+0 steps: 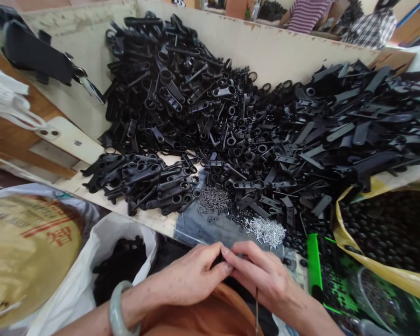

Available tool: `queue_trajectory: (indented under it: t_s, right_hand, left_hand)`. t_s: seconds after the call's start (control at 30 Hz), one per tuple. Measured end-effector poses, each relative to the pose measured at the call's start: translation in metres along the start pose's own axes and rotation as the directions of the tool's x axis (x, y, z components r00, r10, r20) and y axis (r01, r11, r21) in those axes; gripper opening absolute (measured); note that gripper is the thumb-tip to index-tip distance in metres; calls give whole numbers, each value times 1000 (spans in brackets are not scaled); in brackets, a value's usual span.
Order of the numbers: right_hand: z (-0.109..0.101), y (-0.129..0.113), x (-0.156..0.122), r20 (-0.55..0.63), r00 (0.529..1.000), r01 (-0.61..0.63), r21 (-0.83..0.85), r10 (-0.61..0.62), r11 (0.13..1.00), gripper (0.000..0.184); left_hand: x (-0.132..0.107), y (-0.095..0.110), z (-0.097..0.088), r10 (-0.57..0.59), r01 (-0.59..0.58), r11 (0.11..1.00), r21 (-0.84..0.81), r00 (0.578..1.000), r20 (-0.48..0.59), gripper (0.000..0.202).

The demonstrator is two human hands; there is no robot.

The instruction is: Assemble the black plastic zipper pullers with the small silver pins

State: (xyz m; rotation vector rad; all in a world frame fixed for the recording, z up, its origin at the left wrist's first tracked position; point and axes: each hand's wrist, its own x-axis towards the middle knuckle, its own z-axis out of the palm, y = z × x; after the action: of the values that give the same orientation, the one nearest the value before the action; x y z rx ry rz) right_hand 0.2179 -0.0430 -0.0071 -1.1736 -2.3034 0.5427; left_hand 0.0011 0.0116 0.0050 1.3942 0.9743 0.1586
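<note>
The left hand (196, 275) and the right hand (266, 273) are held together at the fingertips, fingers curled inward; whether a small part is pinched there cannot be told, the contact being hidden by the fingers. Just beyond the right hand, a heap of silver pins (267, 231) is spread on the dark mat (205, 227). A heap of small grey-brown metal pieces (215, 201) is set farther off, to the left of the pins. Beyond the left hand, black plastic handle parts (149, 179) are stacked near the table's edge. Flat black blade-shaped parts (350, 128) are piled well apart from the right hand, at the far right.
</note>
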Motion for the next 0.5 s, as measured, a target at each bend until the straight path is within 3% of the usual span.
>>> queue_trajectory:
  t_s: [0.17, 0.23, 0.3, 0.37, 0.43, 0.5]
  right_hand:
    - [10, -8, 2, 22, 997, -74, 238, 70, 968, 34]
    - [16, -12, -2, 86, 982, -190, 426, 170, 884, 39]
    - [22, -16, -6, 125, 946, -311, 611, 299, 728, 63]
    - [29, -19, -6, 102, 882, -382, 726, 460, 571, 76]
    - [37, -21, 0, 78, 783, -440, 770, 617, 461, 63]
    - [45, -20, 12, 97, 685, -493, 791, 722, 362, 51]
  left_hand:
    - [-12, -6, 0, -25, 21, 999, 35, 995, 100, 21]
    - [-16, -11, 0, -19, 27, 998, -49, 988, 155, 24]
    - [-18, -17, -1, -21, 39, 991, -125, 989, 144, 30]
    - [-18, -22, -1, -4, 5, 999, -53, 999, 34, 31]
    - [-14, -27, -1, 90, -69, 984, 165, 988, -126, 27]
    - [-8, -31, 0, 235, -129, 898, 421, 949, -211, 27]
